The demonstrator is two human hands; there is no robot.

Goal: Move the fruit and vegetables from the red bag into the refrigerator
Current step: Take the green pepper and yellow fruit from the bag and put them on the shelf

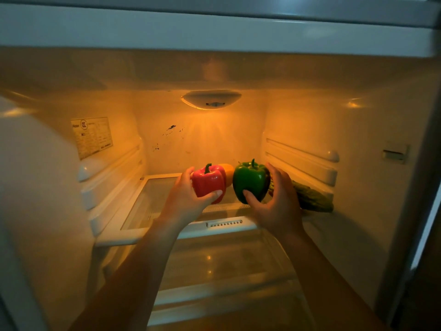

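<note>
At the glass shelf, the left hand grips a red bell pepper; at its three o'clock, the right hand grips a green bell pepper.

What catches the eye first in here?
Two bright peppers at the centre: the left hand grips a red pepper, the right hand a green pepper, side by side over the glass shelf. Above them a lamp glows amber, and a dark green vegetable lies at the shelf's right end.
</note>
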